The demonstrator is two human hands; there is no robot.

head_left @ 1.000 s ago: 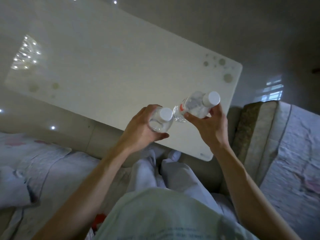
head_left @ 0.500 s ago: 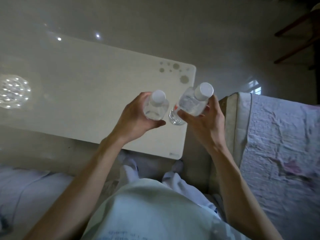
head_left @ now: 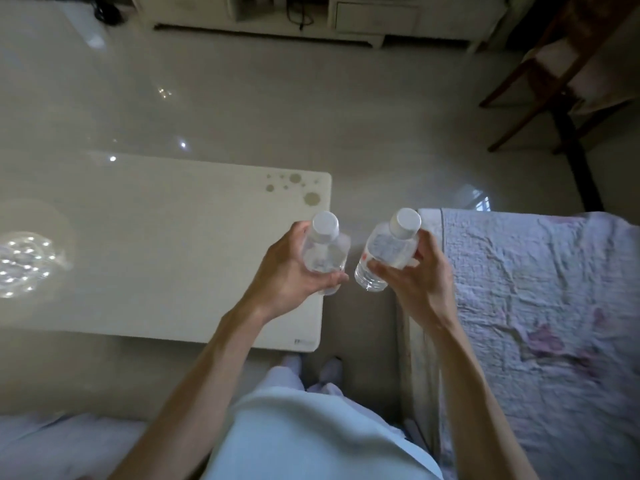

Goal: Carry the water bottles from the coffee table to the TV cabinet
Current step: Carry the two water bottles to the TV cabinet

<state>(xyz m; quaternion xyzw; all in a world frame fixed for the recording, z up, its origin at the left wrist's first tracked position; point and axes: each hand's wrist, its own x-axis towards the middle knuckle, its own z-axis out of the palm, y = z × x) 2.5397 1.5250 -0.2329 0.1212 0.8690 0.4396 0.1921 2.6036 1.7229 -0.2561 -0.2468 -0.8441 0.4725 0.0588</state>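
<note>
Over the near right corner of the surface [head_left: 173,244], I am holding both water bottles clear of it. The left bottle [head_left: 323,252] is standing upright in my left grip [head_left: 287,275], fingers curling round its body. The right bottle [head_left: 388,251], tilting just past the surface's right edge, is clamped in my right grip [head_left: 420,282]. Far beyond the surface, the TV cabinet [head_left: 360,15] is waiting. I am judging two risks: the bottles, hanging close, could knock together as I walk, and the quilted cover [head_left: 536,289] right of the surface is narrowing my way out.

The coffee table [head_left: 156,254] lies left of the sofa [head_left: 536,306], TV cabinet [head_left: 363,15] beyond.
</note>
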